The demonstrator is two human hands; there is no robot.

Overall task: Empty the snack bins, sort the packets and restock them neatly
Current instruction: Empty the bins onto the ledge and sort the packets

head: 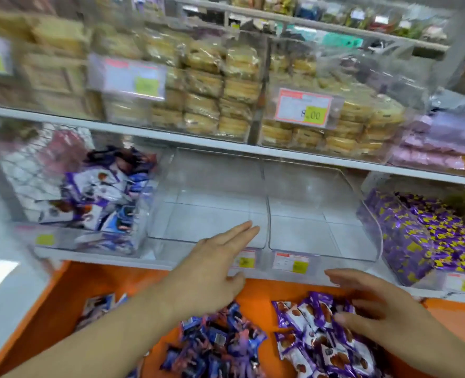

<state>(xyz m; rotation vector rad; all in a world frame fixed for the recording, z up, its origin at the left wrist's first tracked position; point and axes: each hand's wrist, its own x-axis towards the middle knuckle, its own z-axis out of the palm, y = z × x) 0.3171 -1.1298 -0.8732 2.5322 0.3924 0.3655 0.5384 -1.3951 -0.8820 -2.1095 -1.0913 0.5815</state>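
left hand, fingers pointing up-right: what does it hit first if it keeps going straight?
Probably the front lip of the empty left bin: the left hand has its fingers already overlapping that edge in the picture. Depth is unclear, so it may pass over into the bin.

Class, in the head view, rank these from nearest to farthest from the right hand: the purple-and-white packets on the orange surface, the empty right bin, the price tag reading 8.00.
1. Purple-and-white packets: under the right hand, on the orange surface.
2. Empty right bin: just above the hand, on the lower shelf.
3. Price tag: highest up, on the upper bin.
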